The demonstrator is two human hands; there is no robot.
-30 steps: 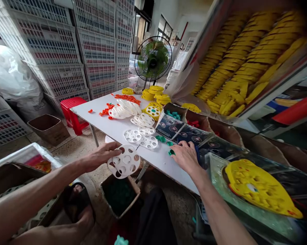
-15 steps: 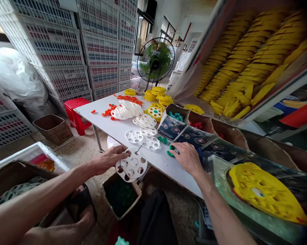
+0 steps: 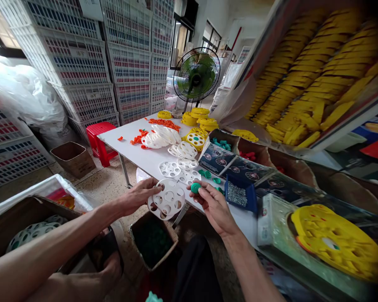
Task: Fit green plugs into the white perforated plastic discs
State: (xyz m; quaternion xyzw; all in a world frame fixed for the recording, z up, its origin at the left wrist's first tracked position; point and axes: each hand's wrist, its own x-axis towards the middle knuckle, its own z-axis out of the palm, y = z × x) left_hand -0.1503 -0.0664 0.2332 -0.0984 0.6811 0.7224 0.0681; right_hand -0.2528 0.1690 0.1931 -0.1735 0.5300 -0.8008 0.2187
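Observation:
My left hand (image 3: 145, 193) grips a white plastic disc with round holes (image 3: 167, 201) by its left edge, just off the table's near edge. Between the thumb and fingers of my right hand (image 3: 211, 202) is a small round green plastic cap (image 3: 195, 188), close to the disc's right side. Several more green caps (image 3: 207, 174) lie on the table beyond my right hand. Other white holed discs (image 3: 169, 169) rest flat on the tabletop, and a fanned pile of them (image 3: 162, 136) lies farther back.
A blue tray of small metal screws (image 3: 236, 193) sits right of my right hand. Partitioned boxes (image 3: 218, 157) line the table's right side. Yellow round parts (image 3: 197, 115) and orange pieces (image 3: 165, 123) lie at the back. Below stands an open carton (image 3: 173, 256) with dark green pieces.
My right hand has lifted a green cap off the table and brought it left, near the white disc. The view has shifted slightly, and the blue screw tray is now uncovered.

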